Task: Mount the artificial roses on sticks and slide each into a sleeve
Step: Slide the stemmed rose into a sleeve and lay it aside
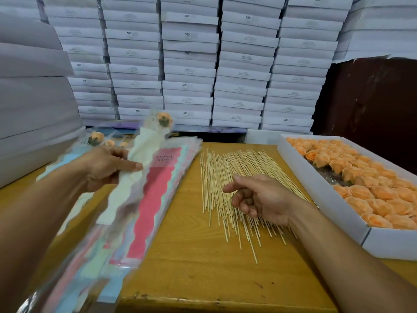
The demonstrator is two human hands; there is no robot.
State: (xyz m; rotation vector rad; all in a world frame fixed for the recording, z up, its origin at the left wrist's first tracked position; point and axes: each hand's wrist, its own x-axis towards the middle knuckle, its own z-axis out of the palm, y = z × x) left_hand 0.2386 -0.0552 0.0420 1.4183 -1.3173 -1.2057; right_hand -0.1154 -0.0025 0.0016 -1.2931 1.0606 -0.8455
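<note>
My left hand (106, 168) grips a cream sleeve (126, 188) lifted above the table, with an orange rose (164, 119) showing at its top end; the sleeve is blurred. Beneath it lies a stack of coloured sleeves (158, 199), a pink one on top. My right hand (259, 197) hovers over a spread of thin wooden sticks (228, 175), fingers loosely curled and holding nothing. A white box (316, 197) at the right holds several orange roses (365, 188). Finished sleeved roses (96, 137) lie at the far left.
The wooden table (203, 267) has its front edge near the bottom of the view. Tall stacks of white flat boxes (189, 64) form a wall behind the table, with more at the left. A dark panel (372, 98) stands at the back right.
</note>
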